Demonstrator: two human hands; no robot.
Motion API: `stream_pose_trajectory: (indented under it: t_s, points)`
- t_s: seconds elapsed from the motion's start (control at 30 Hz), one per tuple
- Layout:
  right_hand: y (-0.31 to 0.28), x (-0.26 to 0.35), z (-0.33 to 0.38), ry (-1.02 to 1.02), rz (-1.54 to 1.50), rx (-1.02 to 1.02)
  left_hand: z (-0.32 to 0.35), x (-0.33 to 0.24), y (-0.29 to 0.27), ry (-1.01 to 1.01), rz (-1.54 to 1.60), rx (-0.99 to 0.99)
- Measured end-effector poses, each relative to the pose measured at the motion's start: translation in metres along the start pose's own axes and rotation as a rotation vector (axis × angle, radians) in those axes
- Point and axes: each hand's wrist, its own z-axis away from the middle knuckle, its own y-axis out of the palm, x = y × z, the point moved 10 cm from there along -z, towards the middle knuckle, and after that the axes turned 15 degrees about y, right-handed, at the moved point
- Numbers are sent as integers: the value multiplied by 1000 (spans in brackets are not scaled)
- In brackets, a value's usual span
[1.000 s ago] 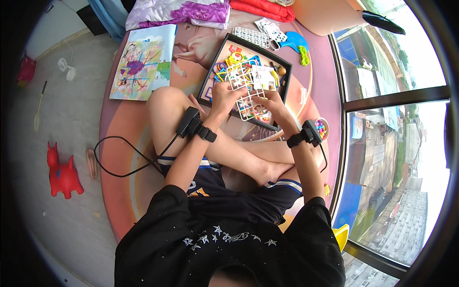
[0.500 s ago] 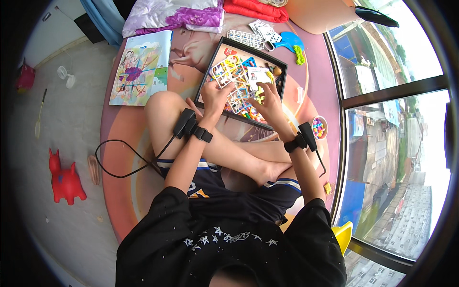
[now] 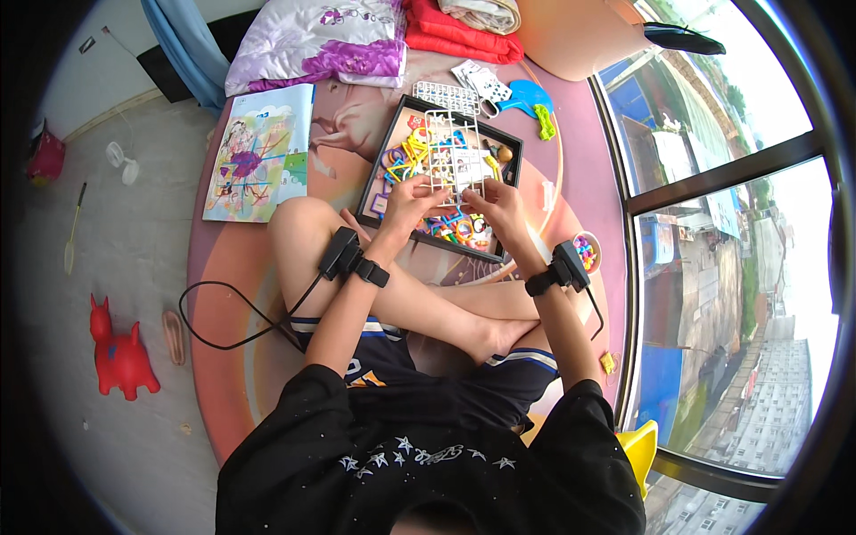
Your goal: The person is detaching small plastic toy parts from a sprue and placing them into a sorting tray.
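Note:
Both my hands hold a white plastic grid frame (image 3: 453, 141) over a black-rimmed tray (image 3: 381, 164). My left hand (image 3: 415, 205) pinches the frame's near left part, and my right hand (image 3: 501, 212) grips near its near right corner. The grid is tilted up, and through its openings the tray's contents show. Beneath it lies a jumble of small colourful plastic pieces (image 3: 462, 230), with yellow pieces (image 3: 412, 147) toward the left. A round brown item (image 3: 506, 154) rests at the tray's right side.
A scribbled picture book (image 3: 259, 160) lies left of the tray. Beyond it are another white grid (image 3: 446, 94), cards (image 3: 486, 82), a blue paddle-shaped item (image 3: 528, 95) and a green piece (image 3: 544, 123). A cup of colourful beads (image 3: 585, 253) stands right, near the window (image 3: 713, 209).
The white grid frame has been raised from the tray's pile and tilted up. My right hand has closed on it beside my left. The head view has shifted slightly.

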Motion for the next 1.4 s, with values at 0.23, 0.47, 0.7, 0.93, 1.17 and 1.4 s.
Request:
stream_pose_trajectory:
  t_s: [0.23,0.47,0.7,0.93,1.17,1.4]
  points:
    - [10,39,13,-233,468,-127,3,-13,-2,161,-244,32]
    - [17,50,17,-286,585,-235,2,-26,-5,336,-596,9]
    - [20,37,7,-267,546,-356,4,-37,-6,495,-792,-50]
    - [28,6,-3,116,-203,260,6,-34,-9,407,-757,-36]
    - [20,17,4,126,197,365,0,-12,-4,266,-350,75]
    - [16,2,-6,-11,292,250,0,-7,2,257,-533,108]
